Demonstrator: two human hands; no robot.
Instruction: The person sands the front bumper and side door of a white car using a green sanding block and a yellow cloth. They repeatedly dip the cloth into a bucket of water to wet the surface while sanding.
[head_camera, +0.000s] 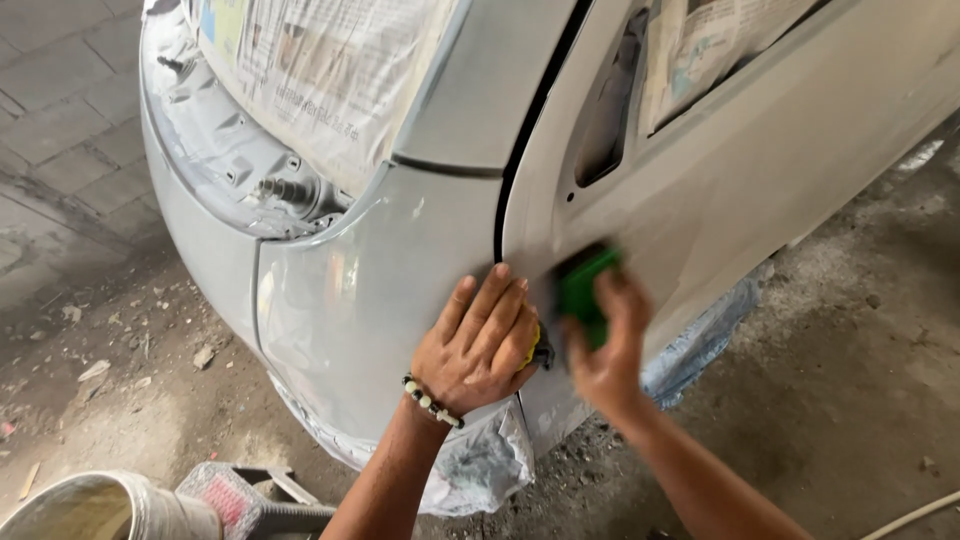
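Green block (588, 285) gripped in your right hand (603, 345) on door (760, 170); left hand (478, 345) flat, open, on fender (370, 300); bucket (100, 510), stool (240, 497) below.

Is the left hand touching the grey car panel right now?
Touching. The head view shows the left hand lying flat, palm down, on the grey car panel, no gap visible beneath the fingers.

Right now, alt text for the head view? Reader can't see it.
A person's right hand presses a green sanding block against a grey primed car door, while the left hand, with a beaded bracelet, lies flat on the adjoining body panel. Newspaper masks the windows; a white bucket stands on the dusty floor.
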